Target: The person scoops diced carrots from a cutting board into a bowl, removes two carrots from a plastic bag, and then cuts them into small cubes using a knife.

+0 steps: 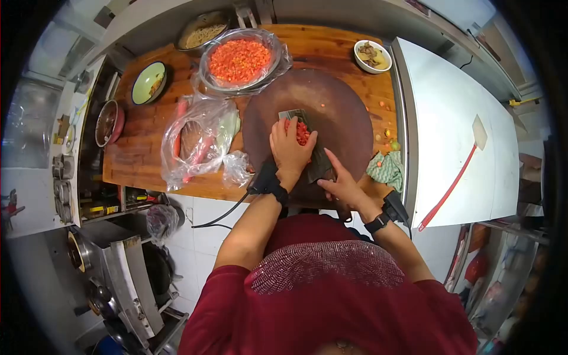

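Green bowl (141, 84): on the wooden counter (139, 127), well beyond the left hand, on its left.
Plastic bag (198, 127): left of the left hand, with long red items inside; probably set aside to leave the board free, yet within reach.
Lined basin (239, 61): beyond the left hand and to its left, heaped with diced red pieces; the plastic lining probably keeps them off the metal.
Left hand (288, 148): open and cupped palm-down over the small red pile, seemingly to steady it on the blade.
Red pile (303, 133): directly under and beside the left hand's fingers, ahead of the right hand and to its left, resting on the cleaver.
Cleaver (320, 166): lies flat over the round board (349, 124), seemingly a carrying surface.
Right hand (344, 188): appears closed around the handle, index finger extended along the blade, likely for control; its lower fingers are hidden.
White bowl (386, 66): beyond the right hand, slightly right.
Checked cloth (387, 170): just right of the right hand.
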A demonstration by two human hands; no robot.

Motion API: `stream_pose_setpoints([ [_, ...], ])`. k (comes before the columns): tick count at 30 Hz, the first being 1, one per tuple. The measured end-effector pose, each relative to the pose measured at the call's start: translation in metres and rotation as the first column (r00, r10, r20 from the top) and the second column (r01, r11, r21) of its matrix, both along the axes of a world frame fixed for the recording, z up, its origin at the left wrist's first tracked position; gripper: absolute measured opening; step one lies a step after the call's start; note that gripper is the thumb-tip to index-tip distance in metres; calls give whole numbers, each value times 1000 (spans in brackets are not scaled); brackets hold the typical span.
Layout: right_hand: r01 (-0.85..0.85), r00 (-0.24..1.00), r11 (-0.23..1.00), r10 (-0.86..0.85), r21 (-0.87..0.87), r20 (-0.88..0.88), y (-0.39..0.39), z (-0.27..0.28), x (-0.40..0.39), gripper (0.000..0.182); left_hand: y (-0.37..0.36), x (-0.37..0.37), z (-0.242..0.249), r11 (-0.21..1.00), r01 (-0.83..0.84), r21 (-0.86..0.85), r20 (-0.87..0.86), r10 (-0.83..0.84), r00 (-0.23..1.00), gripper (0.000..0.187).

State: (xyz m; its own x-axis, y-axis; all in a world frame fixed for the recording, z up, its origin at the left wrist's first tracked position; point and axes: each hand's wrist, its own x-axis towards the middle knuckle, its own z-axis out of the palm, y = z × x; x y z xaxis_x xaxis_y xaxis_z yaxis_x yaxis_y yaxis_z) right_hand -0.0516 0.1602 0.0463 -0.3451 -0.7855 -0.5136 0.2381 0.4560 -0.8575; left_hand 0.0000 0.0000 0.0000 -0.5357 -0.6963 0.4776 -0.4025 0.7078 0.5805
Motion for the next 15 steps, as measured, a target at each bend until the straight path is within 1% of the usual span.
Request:
stream_pose_setpoints([
  [2, 6, 1000, 996, -7, -87, -9, 3, 0, 5, 83, 7, 0, 0, 999, -18, 36, -55, 20, 998, 48],
  [3, 8, 1000, 994, -7, -109, 4, -18, -7, 8, 83, -14, 1, -1, 1000, -18, 14, -41, 19, 999, 48],
  [5, 9, 1000, 995, -11, -102, -18, -16, -4, 9, 83, -9, 0, -1, 994, -5, 106, -99, 16, 995, 45],
  [9, -11, 1000, 997, 9, -76, -26, -21, 12, 8, 81, -10, -2, 3, 986, 1, 167, -130, 21, 991, 42],
  [11, 31, 999, 997, -32, -71, -17, -24, 23, 8, 82, -13, -7, 11, 975, 47, 218, -191, -5, 982, 42],
  [15, 71, 996, 989, -76, -131, -35, -46, 51, 1, 82, -38, -23, 47, 979, 98, 179, -266, -48, 963, 42],
])
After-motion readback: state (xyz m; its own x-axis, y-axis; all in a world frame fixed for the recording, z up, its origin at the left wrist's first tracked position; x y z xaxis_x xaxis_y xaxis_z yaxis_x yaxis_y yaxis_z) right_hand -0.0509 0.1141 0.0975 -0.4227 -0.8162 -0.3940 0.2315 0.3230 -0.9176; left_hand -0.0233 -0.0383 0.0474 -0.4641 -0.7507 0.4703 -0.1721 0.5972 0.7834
